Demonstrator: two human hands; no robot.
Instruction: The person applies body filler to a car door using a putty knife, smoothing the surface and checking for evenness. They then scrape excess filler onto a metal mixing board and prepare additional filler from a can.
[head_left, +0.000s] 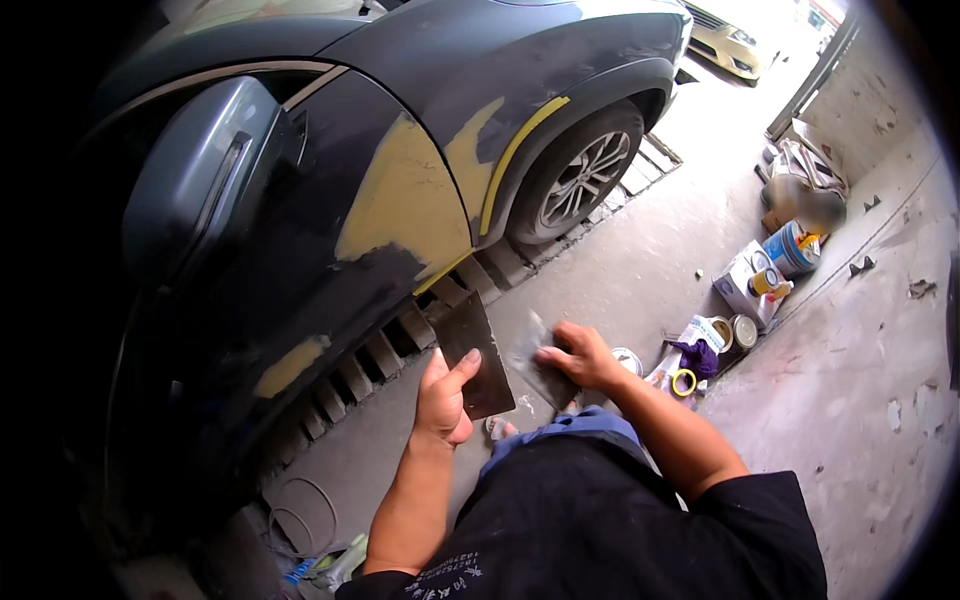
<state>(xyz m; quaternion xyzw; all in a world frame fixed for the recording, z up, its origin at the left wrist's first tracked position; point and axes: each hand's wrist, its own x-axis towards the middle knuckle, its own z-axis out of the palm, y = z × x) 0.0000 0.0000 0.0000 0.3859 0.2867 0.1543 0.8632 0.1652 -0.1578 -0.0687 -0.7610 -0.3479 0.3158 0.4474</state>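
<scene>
My left hand [445, 400] grips a dark, flat rectangular metal putty plate [480, 370], with the thumb lying on its face. To its right, my right hand [580, 355] is closed on a greyish putty spreader [535, 355], smeared by motion. The two tools are close together, with a narrow gap between them. Beyond them stands a dark grey car [290, 240]. A large yellowish filler patch [410, 200] covers its door and fender ahead of the mirror, and a smaller filler patch [292, 367] lies lower on the door. Yellow masking tape [510, 165] edges the wheel arch.
The front wheel [580, 180] and side mirror [205, 180] stand out from the car. A slatted floor grate [385, 350] runs below it. Along the right wall [860, 400] are cans [790, 250], a tape roll [684, 382] and a purple cloth [698, 358]. A hose [300, 510] lies lower left.
</scene>
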